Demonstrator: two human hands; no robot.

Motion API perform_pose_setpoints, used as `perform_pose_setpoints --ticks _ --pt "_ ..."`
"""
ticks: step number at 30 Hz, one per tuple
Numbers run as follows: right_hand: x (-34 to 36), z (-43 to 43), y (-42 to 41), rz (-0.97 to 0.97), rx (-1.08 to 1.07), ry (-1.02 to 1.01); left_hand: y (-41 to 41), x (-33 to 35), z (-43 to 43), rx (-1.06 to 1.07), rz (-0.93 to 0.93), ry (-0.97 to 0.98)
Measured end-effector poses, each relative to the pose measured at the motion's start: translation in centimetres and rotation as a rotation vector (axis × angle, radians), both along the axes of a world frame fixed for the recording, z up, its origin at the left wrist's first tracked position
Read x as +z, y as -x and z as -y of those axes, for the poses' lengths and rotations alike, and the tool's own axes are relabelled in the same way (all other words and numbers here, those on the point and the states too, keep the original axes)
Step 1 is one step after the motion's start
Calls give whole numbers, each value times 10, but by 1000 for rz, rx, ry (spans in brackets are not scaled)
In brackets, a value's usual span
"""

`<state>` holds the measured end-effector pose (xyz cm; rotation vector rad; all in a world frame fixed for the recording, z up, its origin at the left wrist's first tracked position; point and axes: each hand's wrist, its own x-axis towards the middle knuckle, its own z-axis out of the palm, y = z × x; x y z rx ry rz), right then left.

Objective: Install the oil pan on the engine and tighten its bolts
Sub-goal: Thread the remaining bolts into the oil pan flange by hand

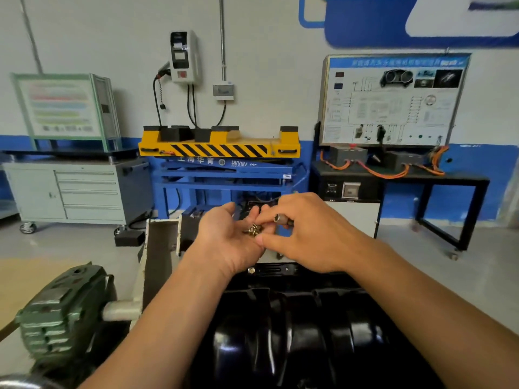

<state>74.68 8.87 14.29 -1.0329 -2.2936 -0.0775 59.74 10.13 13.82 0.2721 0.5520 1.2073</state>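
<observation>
The black ribbed oil pan (295, 327) lies on the engine right below me, and one gold bolt (251, 270) sits in its far edge. My left hand (224, 237) is held palm up above the pan's far end and cups several gold bolts (254, 230). My right hand (306, 234) reaches into that palm, its thumb and fingertips at the bolts. A metal socket (282, 219) sticks out from between the right hand's fingers.
A green gearbox with a white shaft (67, 307) and the white engine-stand frame (160, 248) stand at my left. Ahead are a blue and yellow lift table (222, 153), a grey drawer cabinet (75, 189) and a black bench with a training board (393, 175).
</observation>
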Motion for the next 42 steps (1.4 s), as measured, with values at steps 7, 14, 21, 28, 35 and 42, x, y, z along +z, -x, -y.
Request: perform_pose_setpoints --ticks 7,14,21,28,35,42 --pt "-15 1 3 -65 52 106 1 -5 9 -27 -150 -46" --pt "-16 1 1 -46 33 134 -1 -2 16 -31 -241 -69" --pt "-15 -1 1 -113 25 174 -1 -4 14 -80 -208 -82" --pt "-14 -2 3 -147 -47 151 -9 -6 12 -108 -237 -90" --pt "-11 -3 -2 -218 -99 186 -13 -8 11 -129 -360 -152" --pt "2 -3 -16 -158 -125 247 -17 -6 14 -300 -553 -212"
